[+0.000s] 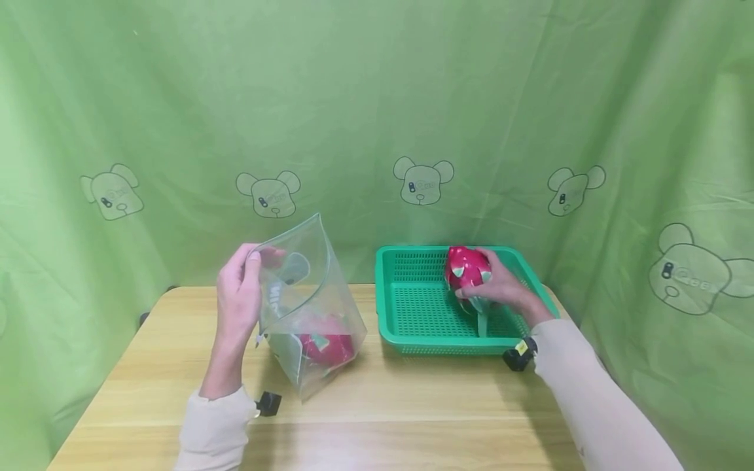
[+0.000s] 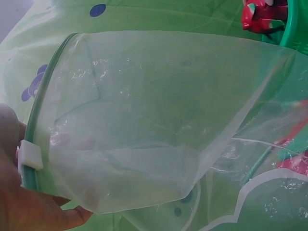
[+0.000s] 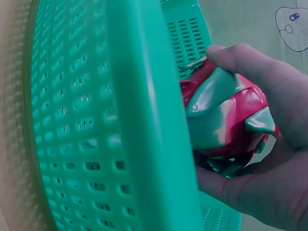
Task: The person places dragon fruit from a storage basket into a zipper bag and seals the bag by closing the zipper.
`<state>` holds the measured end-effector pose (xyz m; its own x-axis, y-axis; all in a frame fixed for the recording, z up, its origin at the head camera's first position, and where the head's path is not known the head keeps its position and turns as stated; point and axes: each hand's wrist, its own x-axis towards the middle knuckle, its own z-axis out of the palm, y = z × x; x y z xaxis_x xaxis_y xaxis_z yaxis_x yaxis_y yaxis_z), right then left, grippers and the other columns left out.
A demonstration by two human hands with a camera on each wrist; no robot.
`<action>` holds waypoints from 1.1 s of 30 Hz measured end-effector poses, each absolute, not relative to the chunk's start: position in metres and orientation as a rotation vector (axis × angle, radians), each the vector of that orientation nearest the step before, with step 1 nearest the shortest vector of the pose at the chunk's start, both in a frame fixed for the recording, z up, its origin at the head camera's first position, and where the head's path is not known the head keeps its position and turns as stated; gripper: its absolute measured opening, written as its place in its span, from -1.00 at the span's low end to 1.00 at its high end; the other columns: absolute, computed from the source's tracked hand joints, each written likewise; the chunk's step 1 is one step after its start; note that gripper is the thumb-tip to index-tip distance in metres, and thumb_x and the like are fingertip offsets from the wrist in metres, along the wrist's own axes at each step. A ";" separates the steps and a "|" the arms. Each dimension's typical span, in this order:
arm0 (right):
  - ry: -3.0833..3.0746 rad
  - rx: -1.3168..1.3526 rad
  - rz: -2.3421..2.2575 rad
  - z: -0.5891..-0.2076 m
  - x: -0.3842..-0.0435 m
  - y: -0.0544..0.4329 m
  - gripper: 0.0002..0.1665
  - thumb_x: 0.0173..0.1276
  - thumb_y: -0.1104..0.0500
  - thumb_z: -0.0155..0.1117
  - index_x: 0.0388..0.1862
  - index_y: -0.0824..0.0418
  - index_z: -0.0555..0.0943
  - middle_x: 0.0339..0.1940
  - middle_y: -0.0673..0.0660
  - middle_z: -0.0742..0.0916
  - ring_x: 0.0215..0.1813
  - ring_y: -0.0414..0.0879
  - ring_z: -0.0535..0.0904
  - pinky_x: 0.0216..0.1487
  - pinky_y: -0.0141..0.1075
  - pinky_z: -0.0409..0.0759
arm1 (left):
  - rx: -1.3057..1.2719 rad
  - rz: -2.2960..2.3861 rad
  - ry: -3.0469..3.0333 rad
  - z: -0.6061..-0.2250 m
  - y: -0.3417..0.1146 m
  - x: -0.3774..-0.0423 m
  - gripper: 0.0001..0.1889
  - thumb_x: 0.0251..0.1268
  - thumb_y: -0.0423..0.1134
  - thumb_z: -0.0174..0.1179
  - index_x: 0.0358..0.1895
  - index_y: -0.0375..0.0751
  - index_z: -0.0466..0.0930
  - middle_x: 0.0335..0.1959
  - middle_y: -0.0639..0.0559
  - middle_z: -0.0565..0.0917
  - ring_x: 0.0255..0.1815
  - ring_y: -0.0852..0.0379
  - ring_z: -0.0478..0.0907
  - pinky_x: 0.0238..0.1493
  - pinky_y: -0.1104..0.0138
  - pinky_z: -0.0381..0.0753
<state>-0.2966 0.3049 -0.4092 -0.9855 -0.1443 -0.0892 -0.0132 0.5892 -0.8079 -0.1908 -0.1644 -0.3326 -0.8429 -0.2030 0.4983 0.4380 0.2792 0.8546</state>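
My left hand (image 1: pixel 238 288) pinches the rim of a clear zip bag (image 1: pixel 344 294), whose mouth gapes toward me. Near its white slider (image 2: pixel 31 155), the thumb and fingers grip the green-edged rim in the left wrist view. Inside the bag, at the bottom, lies one red dragon fruit (image 1: pixel 330 348) with green scales. On the right, my right hand (image 1: pixel 501 284) holds a second dragon fruit (image 1: pixel 465 267) within the green basket (image 1: pixel 385 338). Fingers and thumb wrap around this fruit (image 3: pixel 236 108) in the right wrist view, where the basket's rim hides part of it.
The perforated basket stands at the back right of the wooden table (image 1: pixel 353 432), close to the green curtain (image 1: pixel 347 98) with bear-face prints. Its raised rim lies between the held fruit and the bag. Small black wrist cameras sit on both wrists.
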 end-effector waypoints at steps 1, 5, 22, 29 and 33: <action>2.669 -0.142 -1.367 -0.409 -0.296 0.304 0.47 0.10 0.02 0.65 0.71 0.02 -0.21 0.53 0.44 0.20 0.44 0.44 0.24 0.10 0.24 0.62 | -0.210 -1.604 -2.030 -0.333 -0.165 -0.191 -0.65 0.69 -0.19 -0.13 0.02 -0.31 0.64 -0.05 -0.06 0.77 0.00 0.11 0.66 0.22 0.23 0.52; 2.667 -0.159 -1.404 -0.407 -0.293 0.301 0.45 0.11 0.02 0.65 0.71 0.02 -0.19 0.54 0.45 0.20 0.43 0.45 0.25 0.05 0.17 0.66 | -0.211 -1.602 -2.031 -0.333 -0.166 -0.190 -0.65 0.69 -0.18 -0.13 0.02 -0.31 0.64 -0.05 -0.06 0.77 0.01 0.11 0.66 0.24 0.22 0.52; 2.640 -0.103 -1.479 -0.398 -0.283 0.288 0.45 0.12 -0.05 0.65 0.71 -0.10 -0.20 0.55 0.41 0.20 0.43 0.41 0.25 -0.11 0.00 0.73 | -0.235 -1.596 -2.022 -0.332 -0.170 -0.187 -0.65 0.69 -0.18 -0.12 0.03 -0.28 0.66 -0.05 -0.06 0.77 -0.01 0.10 0.65 0.03 0.26 0.59; 2.643 -0.097 -1.516 -0.395 -0.281 0.284 0.43 0.13 -0.02 0.64 0.71 -0.10 -0.18 0.56 0.38 0.20 0.45 0.41 0.22 -0.09 0.02 0.73 | -0.255 -1.580 -2.042 -0.332 -0.172 -0.186 -0.65 0.69 -0.18 -0.13 0.05 -0.27 0.65 -0.04 -0.05 0.76 0.01 0.11 0.64 0.07 0.26 0.58; 2.645 -0.089 -1.542 -0.395 -0.280 0.284 0.43 0.12 -0.03 0.65 0.70 -0.11 -0.18 0.57 0.36 0.19 0.46 0.41 0.21 -0.09 0.01 0.73 | -0.266 -1.579 -2.058 -0.332 -0.173 -0.186 -0.65 0.69 -0.19 -0.13 0.06 -0.28 0.65 -0.02 -0.06 0.75 0.01 0.10 0.64 0.08 0.27 0.59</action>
